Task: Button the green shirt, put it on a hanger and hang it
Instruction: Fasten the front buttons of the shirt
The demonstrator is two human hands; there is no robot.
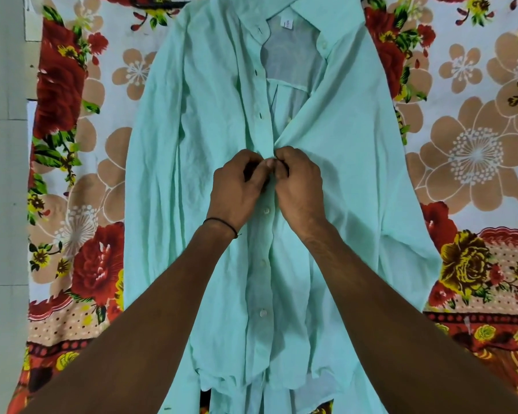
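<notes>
A light green shirt lies flat, front up, on a flowered bedsheet, collar at the far end. Below my hands the placket is closed, with three white buttons showing through their holes. Above my hands the front gapes open up to the collar. My left hand pinches the buttonhole edge of the placket at mid-chest. My right hand pinches the other edge against it; the button between the fingertips is hidden. No hanger is in view.
The flowered bedsheet in red, tan and white spreads under and around the shirt. A pale tiled floor runs along the left edge. Both sleeves lie alongside the shirt's body.
</notes>
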